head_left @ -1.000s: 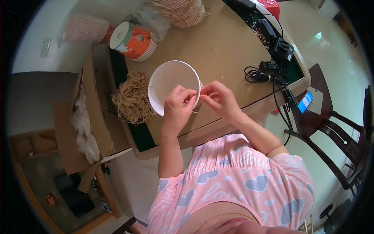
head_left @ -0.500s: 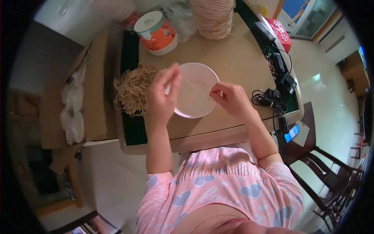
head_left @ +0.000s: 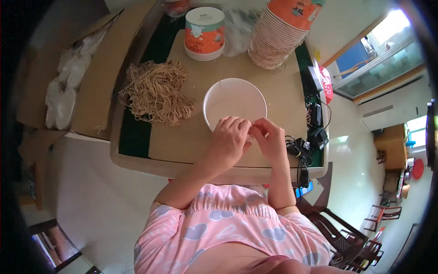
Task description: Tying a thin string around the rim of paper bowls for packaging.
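Observation:
A white paper bowl [head_left: 233, 101] lies on the tan tabletop [head_left: 200, 73] in front of me. My left hand [head_left: 230, 139] and my right hand [head_left: 270, 140] meet at the bowl's near rim, fingertips pinched together there on the rim. What is between the fingertips is too small to make out. A heap of tan string loops [head_left: 157, 92] lies to the left of the bowl, apart from both hands.
A short stack of orange and white bowls [head_left: 204, 33] and a tall leaning stack [head_left: 283, 32] stand at the far edge. Open cardboard boxes with white lids [head_left: 68, 86] sit left of the table. Black cables and chargers [head_left: 310, 141] lie at the right edge.
My left hand came back from the left side of the bowl to join the right hand at the near rim. The view shifted, so the table sits more upright.

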Available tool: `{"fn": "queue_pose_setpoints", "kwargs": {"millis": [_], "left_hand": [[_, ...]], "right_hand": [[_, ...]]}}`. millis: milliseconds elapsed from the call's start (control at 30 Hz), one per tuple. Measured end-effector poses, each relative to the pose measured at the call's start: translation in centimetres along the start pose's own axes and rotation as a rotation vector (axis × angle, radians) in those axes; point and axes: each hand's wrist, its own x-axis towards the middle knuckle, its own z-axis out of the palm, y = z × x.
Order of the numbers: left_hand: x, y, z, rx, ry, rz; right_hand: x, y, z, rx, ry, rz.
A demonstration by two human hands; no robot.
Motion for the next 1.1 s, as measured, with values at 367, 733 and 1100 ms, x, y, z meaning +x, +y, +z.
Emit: {"fn": "queue_pose_setpoints", "kwargs": {"millis": [367, 733, 1100], "left_hand": [[-0.4, -1.4, 1.6, -0.124, 0.009, -0.201], [0.5, -1.9, 0.5, -0.433, -0.061, -0.326], [1.0, -2.1, 1.8, -0.32, -0.087, -0.317]], "right_hand": [[-0.6, 0.7, 0.5, 0.16, 0.015, 0.046], [-1.1, 1.1, 0.6, 0.152, 0.018, 0.057], [-1.6, 1.3, 1.6, 0.416, 0.146, 0.127]]}}
